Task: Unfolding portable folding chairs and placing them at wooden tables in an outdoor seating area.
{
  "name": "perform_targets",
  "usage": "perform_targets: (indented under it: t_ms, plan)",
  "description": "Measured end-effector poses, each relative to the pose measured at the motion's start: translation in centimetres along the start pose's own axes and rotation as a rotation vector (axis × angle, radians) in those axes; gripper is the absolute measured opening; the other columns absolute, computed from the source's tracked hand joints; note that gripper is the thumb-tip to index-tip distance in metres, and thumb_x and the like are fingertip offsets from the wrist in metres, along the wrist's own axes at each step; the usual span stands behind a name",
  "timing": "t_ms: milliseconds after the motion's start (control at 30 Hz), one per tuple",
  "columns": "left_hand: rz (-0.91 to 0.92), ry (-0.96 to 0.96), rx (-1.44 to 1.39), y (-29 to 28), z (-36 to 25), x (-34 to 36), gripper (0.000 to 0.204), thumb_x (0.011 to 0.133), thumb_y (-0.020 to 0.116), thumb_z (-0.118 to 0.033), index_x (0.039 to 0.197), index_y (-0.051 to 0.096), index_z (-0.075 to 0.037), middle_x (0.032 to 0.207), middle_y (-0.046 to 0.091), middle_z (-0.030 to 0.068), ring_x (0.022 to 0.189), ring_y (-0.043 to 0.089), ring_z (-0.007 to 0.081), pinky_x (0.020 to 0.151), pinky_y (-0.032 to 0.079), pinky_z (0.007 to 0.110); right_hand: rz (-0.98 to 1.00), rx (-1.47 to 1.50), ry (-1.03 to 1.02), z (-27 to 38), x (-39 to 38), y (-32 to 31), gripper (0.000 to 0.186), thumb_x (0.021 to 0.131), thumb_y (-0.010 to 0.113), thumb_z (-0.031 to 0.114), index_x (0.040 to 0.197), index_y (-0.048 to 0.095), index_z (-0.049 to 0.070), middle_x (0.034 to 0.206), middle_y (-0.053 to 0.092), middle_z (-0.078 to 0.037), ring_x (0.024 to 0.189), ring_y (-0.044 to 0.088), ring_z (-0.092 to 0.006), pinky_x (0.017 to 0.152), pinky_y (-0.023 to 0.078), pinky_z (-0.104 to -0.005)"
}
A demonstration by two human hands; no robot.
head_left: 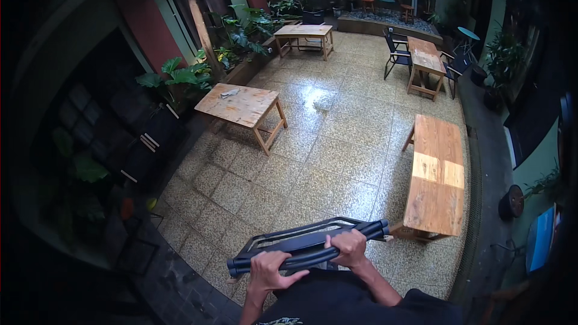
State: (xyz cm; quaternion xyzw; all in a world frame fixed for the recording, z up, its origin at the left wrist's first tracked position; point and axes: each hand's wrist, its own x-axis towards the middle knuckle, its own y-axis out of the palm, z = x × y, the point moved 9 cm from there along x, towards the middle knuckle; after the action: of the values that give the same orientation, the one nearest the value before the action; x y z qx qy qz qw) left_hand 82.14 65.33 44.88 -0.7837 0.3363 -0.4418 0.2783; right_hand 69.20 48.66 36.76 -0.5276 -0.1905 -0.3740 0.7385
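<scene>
Both hands on it now: my left hand (269, 269) and right hand (348, 247) each have a grip clamped around the top bar of the black folded metal chair (304, 244), carried flat at chest height over the wet speckled tile floor (313, 162). I'd judge it best to hold it level and well clear of the long wooden table (436, 174) just right of the chair. The chair looks slim, dark, tubular, collapsed tight, its frame rails running parallel.

You gripped a matt black metal folding chair (307, 244); the wooden table (436, 174) looked unvarnished, the stone floor (313, 156) glossy.
</scene>
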Motion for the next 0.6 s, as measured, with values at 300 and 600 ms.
perform_targets:
  t_ms: [300, 600]
  plan:
    - [-0.084, -0.060, 0.093, 9.2, 15.1, 7.4, 0.017, 0.074, 0.087, -0.019, 0.075, 0.071, -0.013, 0.067, 0.069, 0.0042, 0.059, 0.069, 0.0257, 0.056, 0.050, 0.038, 0.146, 0.056, -0.100, -8.6, 12.5, 9.4, 0.030, 0.086, 0.084, 0.023, 0.068, 0.060, 0.018, 0.061, 0.057, 0.001, 0.054, 0.060, -0.0188, 0.054, 0.037, -0.0382]
    - [0.064, 0.129, -0.092, 16.6, 24.3, 26.7, 0.015, 0.073, 0.083, -0.017, 0.082, 0.072, -0.012, 0.069, 0.066, 0.0030, 0.062, 0.068, 0.0242, 0.059, 0.050, 0.037, 0.232, -0.067, 0.050, -21.8, 24.9, 14.6, 0.031, 0.087, 0.085, 0.023, 0.068, 0.061, 0.018, 0.060, 0.057, 0.002, 0.056, 0.063, -0.0189, 0.055, 0.041, -0.0379]
